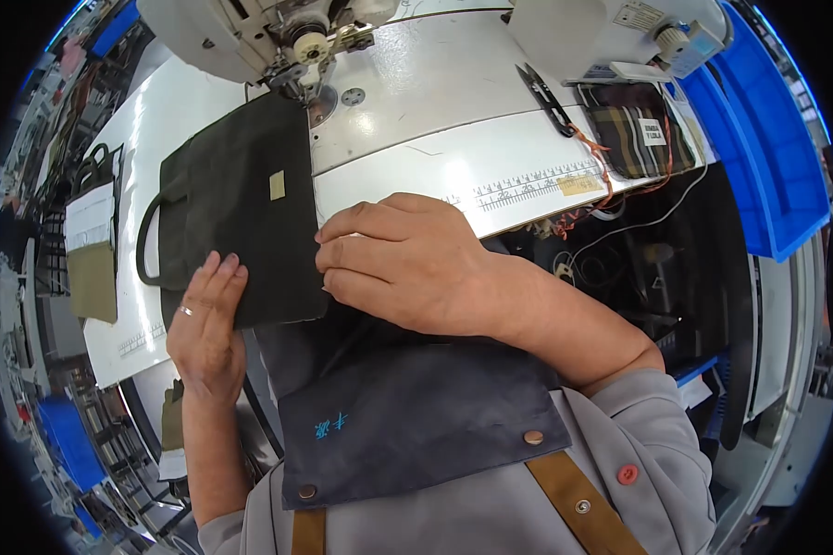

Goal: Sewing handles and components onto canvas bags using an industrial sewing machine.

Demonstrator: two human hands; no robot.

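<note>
A dark olive fabric bag piece (pixel 231 157) with a loop handle (pixel 144 231) and a small pale tab (pixel 277 185) lies at the table's front, its top corner near the sewing machine's needle area (pixel 301 79). My left hand (pixel 208 328) rests on its lower left part, fingers extended and together, a ring on one. My right hand (pixel 416 259) holds its right edge with curled fingers; the fingertips are partly hidden.
Black scissors (pixel 545 100), a plaid pouch (pixel 620 129) and a blue bin (pixel 759 157) are at the right. Another khaki-and-white bag piece (pixel 93 277) lies left on the white table (pixel 416 139). A second machine body (pixel 592 37) stands top right.
</note>
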